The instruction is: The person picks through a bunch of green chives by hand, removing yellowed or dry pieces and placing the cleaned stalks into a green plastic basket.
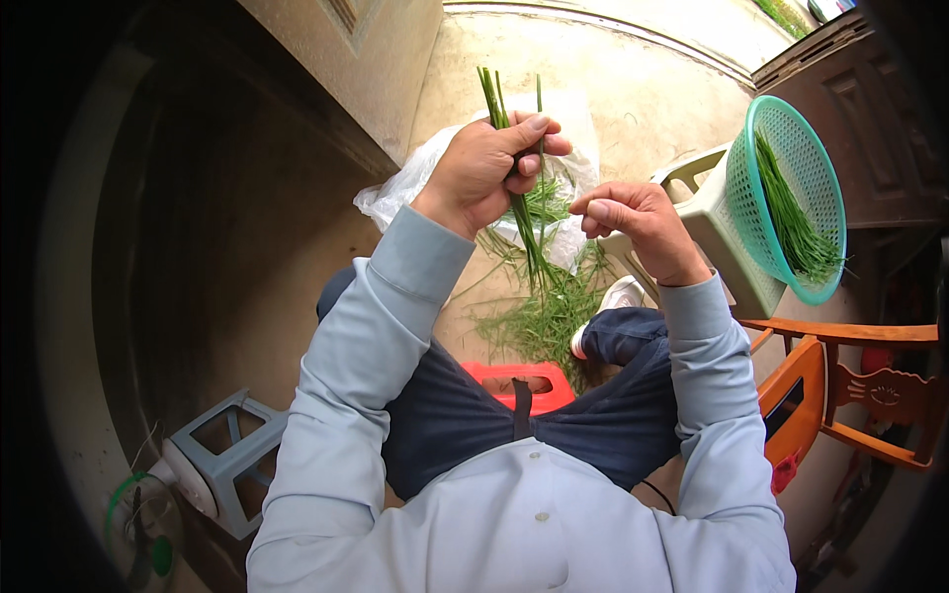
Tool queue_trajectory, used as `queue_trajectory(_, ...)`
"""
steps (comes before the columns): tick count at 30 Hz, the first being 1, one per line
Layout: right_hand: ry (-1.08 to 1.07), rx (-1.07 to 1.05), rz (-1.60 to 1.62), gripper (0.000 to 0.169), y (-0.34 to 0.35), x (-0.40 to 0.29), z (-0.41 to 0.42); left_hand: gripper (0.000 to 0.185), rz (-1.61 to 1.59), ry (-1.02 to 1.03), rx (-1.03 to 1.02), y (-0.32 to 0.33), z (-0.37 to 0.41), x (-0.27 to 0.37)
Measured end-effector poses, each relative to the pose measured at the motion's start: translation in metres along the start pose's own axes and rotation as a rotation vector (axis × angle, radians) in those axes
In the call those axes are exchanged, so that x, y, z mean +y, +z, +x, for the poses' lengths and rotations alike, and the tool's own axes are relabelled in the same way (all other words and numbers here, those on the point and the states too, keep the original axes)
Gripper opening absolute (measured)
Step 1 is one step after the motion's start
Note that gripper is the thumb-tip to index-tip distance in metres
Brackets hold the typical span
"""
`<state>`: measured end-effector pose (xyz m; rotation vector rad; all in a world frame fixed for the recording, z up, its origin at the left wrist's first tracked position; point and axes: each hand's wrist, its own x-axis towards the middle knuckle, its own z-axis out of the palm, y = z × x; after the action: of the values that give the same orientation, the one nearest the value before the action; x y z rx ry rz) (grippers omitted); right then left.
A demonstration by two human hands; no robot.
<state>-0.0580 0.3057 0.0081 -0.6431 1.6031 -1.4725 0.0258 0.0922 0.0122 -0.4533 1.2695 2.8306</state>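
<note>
My left hand (497, 163) grips a small bunch of long green stalks, likely garlic chives (525, 222), with one stalk apart from the rest at its fingertips. To the right and a little lower, my right hand (630, 222) has its thumb against curled fingers; whether a thin piece is pinched there I cannot tell. Beneath the hands, a clear plastic bag (415, 178) lies on the floor with more greens in it. Loose green leaves (534, 322) are heaped on the floor between my feet. A teal plastic colander (741, 178) at the right holds a bundle of green stalks (789, 215).
The colander rests tilted in view on a pale plastic stool (712, 215). A wooden chair (804, 385) stands at the right, and a red plastic stool (552, 378) is beneath me. A grey stool (233, 459) and a fan (144, 511) are at lower left. An open door (371, 74) stands at upper left.
</note>
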Motion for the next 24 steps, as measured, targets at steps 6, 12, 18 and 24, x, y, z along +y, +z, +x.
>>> queue_trajectory(6, 0.024, -0.036, 0.047, 0.021, 0.033, 0.003, -0.003, 0.018, 0.089, -0.007, 0.017, 0.006, 0.003, -0.007)
queue_trajectory(12, 0.062, -0.082, 0.07, 0.017, 0.052, 0.029, -0.003, 0.018, 0.076, -0.02, 0.082, 0.004, 0.006, -0.013)
queue_trajectory(18, 0.144, -0.188, -0.138, 0.016, 0.064, 0.048, -0.007, 0.019, 0.188, 0.134, 0.209, 0.001, 0.005, 0.005)
queue_trajectory(24, 0.02, -0.595, -1.23, 0.017, 0.076, 0.084, -0.008, 0.021, 0.178, 0.247, 0.356, -0.017, 0.004, 0.036)
